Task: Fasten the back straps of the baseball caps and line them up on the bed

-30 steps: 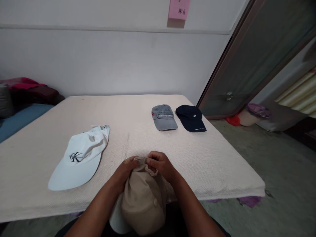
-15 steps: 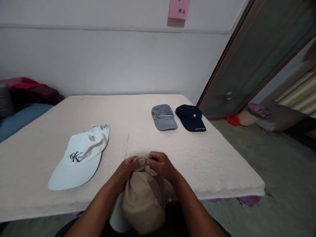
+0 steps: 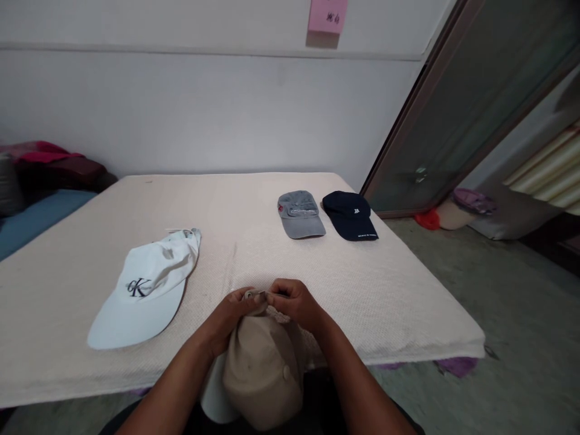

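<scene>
A tan baseball cap [image 3: 263, 371] is held close to my body at the bed's near edge, its crown bulging toward me and its pale brim down at the left. My left hand [image 3: 231, 317] pinches the cap's back strap from the left side. My right hand [image 3: 294, 302] grips the same strap from the right, with thumb and fingers pressed together. The fingertips of both hands nearly meet there and partly hide the strap's fastening. To the left of my hands lies a white cap [image 3: 149, 284] with black "CK" lettering, its brim toward me.
A grey cap [image 3: 301, 214] and a navy cap [image 3: 351, 214] lie side by side at the far right of the cream-covered bed [image 3: 217, 211]. Behind stands a pale wall with a pink note [image 3: 327, 16]. Dark red folded cloth [image 3: 63, 166] is at far left.
Both hands stay on the tan cap's back strap. My left thumb has shifted slightly over the strap's end toward my right fingers, covering more of it. The other caps have not moved.
</scene>
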A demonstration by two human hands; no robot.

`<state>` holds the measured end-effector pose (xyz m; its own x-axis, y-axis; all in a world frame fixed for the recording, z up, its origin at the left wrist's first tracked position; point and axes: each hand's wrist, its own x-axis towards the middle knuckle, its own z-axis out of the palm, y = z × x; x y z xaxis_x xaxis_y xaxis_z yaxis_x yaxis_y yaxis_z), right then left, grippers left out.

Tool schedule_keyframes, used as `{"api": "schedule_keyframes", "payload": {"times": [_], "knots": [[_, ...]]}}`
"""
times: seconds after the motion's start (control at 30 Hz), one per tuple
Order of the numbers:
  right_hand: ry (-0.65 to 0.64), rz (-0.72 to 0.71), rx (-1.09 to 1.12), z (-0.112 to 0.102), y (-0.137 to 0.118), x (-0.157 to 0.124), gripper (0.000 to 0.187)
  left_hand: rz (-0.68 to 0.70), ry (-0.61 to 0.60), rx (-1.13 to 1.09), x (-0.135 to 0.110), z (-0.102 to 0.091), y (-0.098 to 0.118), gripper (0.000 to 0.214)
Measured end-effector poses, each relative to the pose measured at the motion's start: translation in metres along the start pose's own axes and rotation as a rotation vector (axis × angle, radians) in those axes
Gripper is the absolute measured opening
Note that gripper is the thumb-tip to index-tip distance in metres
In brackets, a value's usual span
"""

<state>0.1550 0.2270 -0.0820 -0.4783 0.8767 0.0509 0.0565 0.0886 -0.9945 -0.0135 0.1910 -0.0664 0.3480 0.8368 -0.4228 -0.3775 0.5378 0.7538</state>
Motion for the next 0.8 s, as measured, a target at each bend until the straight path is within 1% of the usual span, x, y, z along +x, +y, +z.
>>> {"api": "schedule_keyframes", "payload": {"times": [0.1, 0.2, 0.33, 0.43, 0.53, 0.6, 0.8], "knots": [[-0.061, 0.046, 0.099, -0.0009, 0.0003, -0.0011, 0.022, 0.000, 0.014, -0.011, 0.0001, -0.0011, -0.0015, 0.014], [-0.089, 0.070, 0.176, -0.0016, 0.0010, -0.0018, 0.024, -0.003, 0.014, -0.010, 0.0001, -0.0022, -0.0022, 0.016], [-0.112, 0.077, 0.185, -0.0024, 0.0041, -0.0016, 0.026, 0.009, 0.018, 0.007, -0.0011, -0.0012, -0.0004, 0.016], [-0.110, 0.095, 0.194, -0.0021, 0.0068, -0.0008, 0.028, 0.003, -0.006, 0.006, -0.0027, 0.0016, 0.0020, 0.012], [-0.072, 0.101, 0.252, -0.0004, 0.0078, 0.0005, 0.021, 0.008, -0.025, 0.007, -0.0030, 0.0037, 0.0032, 0.011], [-0.057, 0.103, 0.282, 0.0010, 0.0073, 0.0012, 0.020, 0.002, -0.030, 0.000, -0.0025, 0.0034, 0.0028, 0.014], [-0.084, 0.078, 0.315, 0.0028, 0.0040, 0.0007, 0.021, -0.012, 0.041, -0.024, -0.0026, -0.0004, -0.0001, 0.019]]}}
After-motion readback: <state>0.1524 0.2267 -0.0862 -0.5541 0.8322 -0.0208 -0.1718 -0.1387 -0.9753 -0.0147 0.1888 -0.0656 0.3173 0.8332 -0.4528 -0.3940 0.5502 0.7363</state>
